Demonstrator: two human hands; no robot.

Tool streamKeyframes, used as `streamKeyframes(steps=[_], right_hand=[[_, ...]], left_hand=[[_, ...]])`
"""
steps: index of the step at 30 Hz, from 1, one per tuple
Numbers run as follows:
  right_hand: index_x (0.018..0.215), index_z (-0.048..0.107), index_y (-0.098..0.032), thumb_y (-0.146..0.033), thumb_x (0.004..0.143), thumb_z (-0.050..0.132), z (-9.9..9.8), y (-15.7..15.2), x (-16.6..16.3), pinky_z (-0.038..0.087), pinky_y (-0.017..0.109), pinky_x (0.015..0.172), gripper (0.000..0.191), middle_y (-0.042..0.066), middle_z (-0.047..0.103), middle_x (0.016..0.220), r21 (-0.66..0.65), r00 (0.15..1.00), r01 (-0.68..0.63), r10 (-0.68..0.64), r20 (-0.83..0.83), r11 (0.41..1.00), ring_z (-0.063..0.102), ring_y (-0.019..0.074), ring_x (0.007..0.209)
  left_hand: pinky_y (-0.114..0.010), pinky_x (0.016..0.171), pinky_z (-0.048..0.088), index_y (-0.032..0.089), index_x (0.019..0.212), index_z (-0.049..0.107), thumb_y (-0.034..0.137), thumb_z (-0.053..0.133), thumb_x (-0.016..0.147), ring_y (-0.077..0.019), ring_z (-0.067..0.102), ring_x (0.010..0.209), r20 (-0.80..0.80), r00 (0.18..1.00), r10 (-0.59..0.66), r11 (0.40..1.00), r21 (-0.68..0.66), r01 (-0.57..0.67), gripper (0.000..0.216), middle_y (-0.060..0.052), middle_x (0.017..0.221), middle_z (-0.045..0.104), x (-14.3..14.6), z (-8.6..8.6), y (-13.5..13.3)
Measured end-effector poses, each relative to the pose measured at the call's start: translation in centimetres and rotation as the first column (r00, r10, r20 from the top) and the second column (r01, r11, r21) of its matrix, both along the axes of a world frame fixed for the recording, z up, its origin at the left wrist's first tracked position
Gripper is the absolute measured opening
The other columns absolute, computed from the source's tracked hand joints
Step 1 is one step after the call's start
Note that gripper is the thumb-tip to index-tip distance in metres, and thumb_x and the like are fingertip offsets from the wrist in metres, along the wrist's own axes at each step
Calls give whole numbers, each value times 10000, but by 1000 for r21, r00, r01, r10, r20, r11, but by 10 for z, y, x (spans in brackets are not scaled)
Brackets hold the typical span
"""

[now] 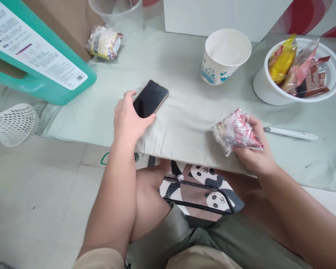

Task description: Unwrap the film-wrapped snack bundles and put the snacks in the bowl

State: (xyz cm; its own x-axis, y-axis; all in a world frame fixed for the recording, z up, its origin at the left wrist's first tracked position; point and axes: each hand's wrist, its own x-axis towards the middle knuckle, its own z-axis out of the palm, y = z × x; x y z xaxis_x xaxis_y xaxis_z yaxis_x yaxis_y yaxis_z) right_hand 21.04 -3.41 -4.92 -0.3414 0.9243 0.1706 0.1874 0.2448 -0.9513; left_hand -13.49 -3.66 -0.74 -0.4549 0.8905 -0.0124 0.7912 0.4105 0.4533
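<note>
My left hand (131, 117) has its thumb and fingers around the lower end of a dark-screened smartphone (151, 99), which lies face up on the cloth-covered table. In my right hand (256, 149) is a crumpled bundle of clear and red plastic wrapper (233, 130), held just above the table's near edge. Part of the bundle is hidden by my fingers. Right of that hand lies a white-handled utility knife (292, 133). Beyond the hands stands a white paper cup (222, 61) with blue print, its visible inside bare.
At the right, a white tub (264, 84) holds several wrapped snacks. Another crumpled wrapper bundle (105, 43) lies back left, near a clear plastic container (116, 11). A large green jug (72, 95) stands left, above a white perforated scoop (15, 123). A white box (212, 15) borders the back.
</note>
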Motion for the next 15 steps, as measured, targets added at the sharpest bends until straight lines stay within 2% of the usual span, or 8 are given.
streamKeyframes(steps=[4,8,12,15], right_hand=[[1348,516,-345,-391,813,793,3,1,-2,549,319,690,604,28,686,1073,17,1000,-18,18,0,1000,654,182,780],[1343,525,-365,-428,816,801,4,-1,-3,569,350,712,599,51,685,1192,13,1000,-9,9,3,1000,680,209,857],[1335,512,-352,-478,809,796,7,-3,-4,565,375,707,611,61,684,1151,-24,999,25,-24,42,999,664,218,832],[1341,486,-356,-522,791,800,7,-4,-4,580,394,731,655,61,683,1147,-61,998,31,-28,64,998,674,231,853]], left_hand=[[-531,1178,485,263,1419,460,267,821,727,-351,576,1371,32,999,19,999,32,-20,780,-107,1400,620,0,-2,5],[-532,1160,497,267,1347,491,311,815,732,-347,602,1337,18,998,64,997,40,-65,697,-96,1399,642,-2,-1,5],[-546,1164,484,273,1274,515,378,779,755,-364,573,1367,-38,985,167,985,43,-166,592,-110,1374,662,-12,2,-1],[-567,1171,465,271,1251,508,430,773,740,-386,558,1379,-43,962,271,963,7,-271,597,-139,1369,657,-26,3,-3]])
